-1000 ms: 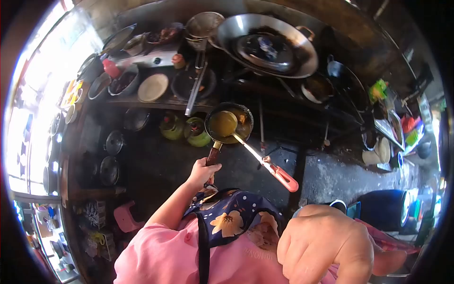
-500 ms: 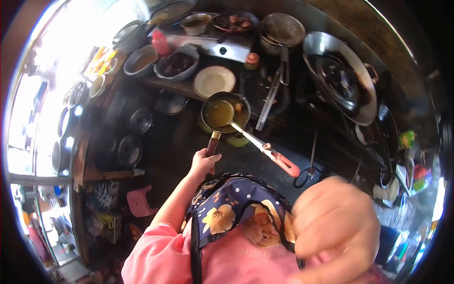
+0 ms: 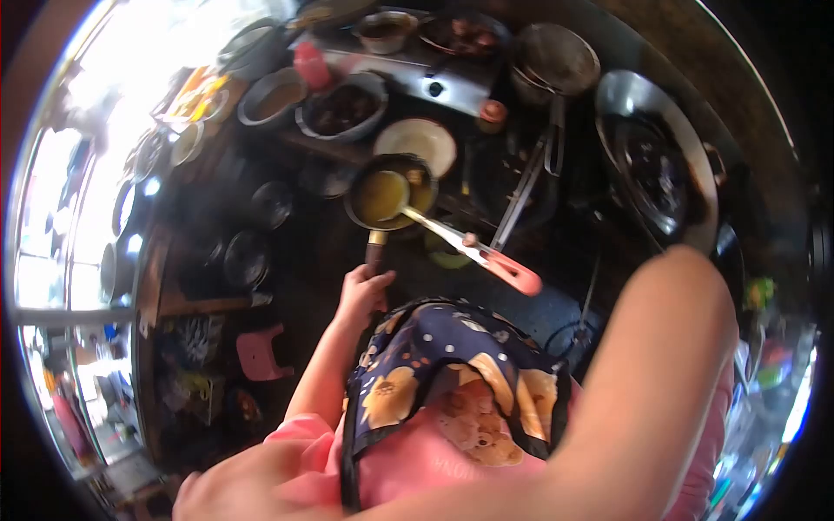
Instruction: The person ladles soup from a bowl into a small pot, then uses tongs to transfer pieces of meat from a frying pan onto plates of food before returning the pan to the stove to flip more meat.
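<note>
My left hand (image 3: pixel 365 290) is closed around the dark handle of a small frying pan (image 3: pixel 357 217), holding it in front of my body. A ladle (image 3: pixel 452 236) rests across the rim, its bowl filled with yellowish liquid and its pink handle sticking out to the right. Bits of something browned lie in the pan beside the bowl. My right arm is folded across my chest, and my right hand (image 3: pixel 248 479) is at my left shoulder by the pink sleeve (image 3: pixel 308 430); its fingers are blurred and partly out of frame. A white plate (image 3: pixel 434 143) sits just beyond the pan.
A silver stove (image 3: pixel 417 74) at the back carries pots and a dish of dark food. Basins (image 3: pixel 343 108) stand to its left, beside a pink bottle (image 3: pixel 312 65). At right is a large wok (image 3: pixel 702 195). A pink stool (image 3: pixel 263 354) stands low on the left.
My right hand has swept from the right side across my chest to my left shoulder. The view has shifted a little; the pan and ladle stay in place in my left hand.
</note>
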Tool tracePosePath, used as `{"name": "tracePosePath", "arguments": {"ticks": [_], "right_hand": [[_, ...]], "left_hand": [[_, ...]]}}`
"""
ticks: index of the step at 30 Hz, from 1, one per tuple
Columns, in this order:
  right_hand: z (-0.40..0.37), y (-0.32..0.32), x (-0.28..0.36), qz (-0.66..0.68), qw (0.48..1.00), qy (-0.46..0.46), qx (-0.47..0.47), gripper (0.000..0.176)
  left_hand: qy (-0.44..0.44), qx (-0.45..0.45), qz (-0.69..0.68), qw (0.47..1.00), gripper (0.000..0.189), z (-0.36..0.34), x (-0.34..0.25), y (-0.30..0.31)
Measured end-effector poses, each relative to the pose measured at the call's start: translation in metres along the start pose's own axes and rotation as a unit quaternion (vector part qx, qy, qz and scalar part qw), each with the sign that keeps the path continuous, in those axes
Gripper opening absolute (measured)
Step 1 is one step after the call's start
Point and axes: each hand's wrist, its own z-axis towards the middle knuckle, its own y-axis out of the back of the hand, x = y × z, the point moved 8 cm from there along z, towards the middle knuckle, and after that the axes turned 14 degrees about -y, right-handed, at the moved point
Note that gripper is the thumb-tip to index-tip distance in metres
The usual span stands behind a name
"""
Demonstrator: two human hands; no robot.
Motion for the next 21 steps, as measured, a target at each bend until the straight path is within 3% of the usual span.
{"name": "tracePosePath", "arguments": {"ticks": [6,10,13,15,16,17,18,19,21], "right_hand": [[-0.001,-0.029,-0.017,0.067,0.991,0.008,0.112,0.022],[0.017,-0.047,-0.038,0.117,0.975,-0.006,0.19,0.014],[0.028,-0.056,-0.076,0.182,0.946,-0.077,0.256,0.015],[0.031,-0.06,-0.129,0.231,0.931,-0.212,0.19,0.018],[0.026,-0.066,-0.163,0.246,0.923,-0.29,0.061,0.01],[0.002,-0.087,-0.198,0.257,0.894,-0.361,-0.072,0.005],[-0.026,-0.144,-0.228,0.339,0.79,-0.509,-0.045,0.012],[-0.055,-0.215,-0.243,0.411,0.688,-0.598,-0.007,0.015],[-0.111,-0.369,-0.233,0.539,0.499,-0.676,0.062,0.016]], "left_hand": [[-0.004,-0.007,-0.01,1.0,0.026,0.013,-0.001,0.007],[0.003,-0.043,0.001,0.999,0.025,0.027,0.0,0.047],[0.004,-0.037,-0.006,0.999,0.025,0.046,0.005,0.081],[-0.005,-0.041,-0.003,0.999,0.024,0.052,0.001,0.105],[-0.001,-0.049,0.021,0.999,0.024,0.057,-0.001,0.119],[0.005,-0.058,0.048,0.997,0.024,0.059,-0.004,0.133],[0.009,-0.064,0.06,0.996,0.025,0.061,-0.008,0.144],[0.005,-0.061,0.059,0.996,0.025,0.066,-0.01,0.157],[0.029,-0.054,0.068,0.996,0.024,0.071,-0.002,0.181]]}}
